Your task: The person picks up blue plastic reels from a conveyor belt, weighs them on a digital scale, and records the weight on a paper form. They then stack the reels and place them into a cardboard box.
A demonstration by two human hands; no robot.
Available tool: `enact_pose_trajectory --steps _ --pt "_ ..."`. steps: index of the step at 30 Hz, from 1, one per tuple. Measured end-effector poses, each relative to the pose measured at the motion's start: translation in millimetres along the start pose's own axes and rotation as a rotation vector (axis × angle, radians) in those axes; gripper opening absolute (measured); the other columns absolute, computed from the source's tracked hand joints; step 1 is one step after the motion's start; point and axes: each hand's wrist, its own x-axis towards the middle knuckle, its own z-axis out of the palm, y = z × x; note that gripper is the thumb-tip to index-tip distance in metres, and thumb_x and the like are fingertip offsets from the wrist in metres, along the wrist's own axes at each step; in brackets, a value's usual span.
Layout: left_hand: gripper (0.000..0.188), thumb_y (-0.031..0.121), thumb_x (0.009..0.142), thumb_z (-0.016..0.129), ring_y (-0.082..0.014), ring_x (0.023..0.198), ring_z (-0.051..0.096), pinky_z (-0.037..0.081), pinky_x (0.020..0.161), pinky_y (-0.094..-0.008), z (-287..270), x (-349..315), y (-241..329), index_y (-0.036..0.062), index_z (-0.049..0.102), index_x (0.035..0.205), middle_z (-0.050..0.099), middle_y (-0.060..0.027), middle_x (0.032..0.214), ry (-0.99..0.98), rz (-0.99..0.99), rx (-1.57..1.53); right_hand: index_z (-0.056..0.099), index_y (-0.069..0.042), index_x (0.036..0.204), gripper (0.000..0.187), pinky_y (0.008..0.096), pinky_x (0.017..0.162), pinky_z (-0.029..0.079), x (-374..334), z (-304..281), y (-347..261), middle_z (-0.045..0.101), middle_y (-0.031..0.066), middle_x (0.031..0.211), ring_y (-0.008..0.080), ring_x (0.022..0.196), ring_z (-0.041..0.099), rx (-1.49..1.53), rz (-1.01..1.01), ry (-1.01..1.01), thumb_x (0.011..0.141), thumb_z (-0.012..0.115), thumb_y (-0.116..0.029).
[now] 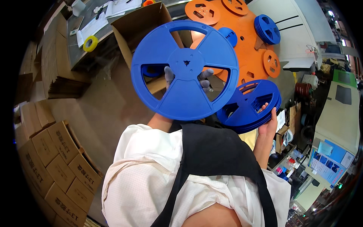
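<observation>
A large blue plastic reel [189,100] with cut-out windows lies face up before my chest. From beneath, my left hand [169,75] in a grey glove grips its hub; gloved fingers show through two windows and the palm is hidden. To the right, a stack of several similar blue reels [245,108] sits lower, partly covered by the held reel. My bare right hand [269,123] is closed on the stack's right edge, with fingertips showing at a window. What bears the stack's weight is hidden.
Ahead, a round orange table [247,41] carries orange reels [203,11] and a blue reel stack [267,29]. An open carton [141,22] stands by a workbench with yellow tape [90,43]. Flattened cardboard [58,72] and stacked cartons [60,172] are left; machines [336,109] stand right.
</observation>
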Motion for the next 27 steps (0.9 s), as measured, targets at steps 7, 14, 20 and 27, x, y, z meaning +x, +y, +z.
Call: enact_pose_trajectory --steps 7,14,20,27 --pt "0.097 0.068 0.076 0.057 -0.0309 0.111 0.051 0.047 0.094 -0.0443 2.6 16.2 -14.2 0.0087 0.021 0.144 0.035 -0.0186 0.139 0.174 0.144 -0.103 0.060 0.002 0.107 0.034 0.0309 0.074 0.052 -6.3 -13.1 5.1 0.066 0.0100 0.095 0.0187 0.085 0.063 0.051 0.009 0.096 0.094 0.051 -0.028" --pt "0.091 0.068 0.080 0.051 -0.0339 0.116 0.051 0.047 0.096 -0.0451 13.8 29.9 -25.1 0.0088 0.022 0.143 0.047 -0.0208 0.129 0.275 0.194 -0.042 0.061 0.002 0.106 0.035 0.0304 0.074 0.053 -4.8 -20.5 9.1 0.067 0.0105 0.093 0.0191 0.084 0.064 0.026 0.010 0.113 0.093 0.052 -0.029" --pt "0.088 0.067 0.081 0.050 -0.0335 0.114 0.053 0.046 0.097 -0.0452 10.5 36.9 -28.3 0.0092 0.024 0.143 0.050 -0.0212 0.127 0.273 0.241 0.079 0.061 0.002 0.106 0.034 0.0308 0.075 0.052 1.2 -28.2 9.9 0.067 0.0111 0.094 0.0198 0.086 0.064 0.008 0.014 0.105 0.093 0.053 -0.029" --pt "0.066 0.058 0.080 0.060 -0.0281 0.103 0.054 0.047 0.086 -0.0418 -43.2 35.7 -20.0 0.0167 0.041 0.127 0.050 -0.0128 0.119 0.407 0.295 0.109 0.059 0.002 0.108 0.034 0.0325 0.077 0.051 2.7 -23.5 10.9 0.066 0.0115 0.098 0.0204 0.089 0.063 0.013 0.049 0.140 0.093 0.053 -0.028"
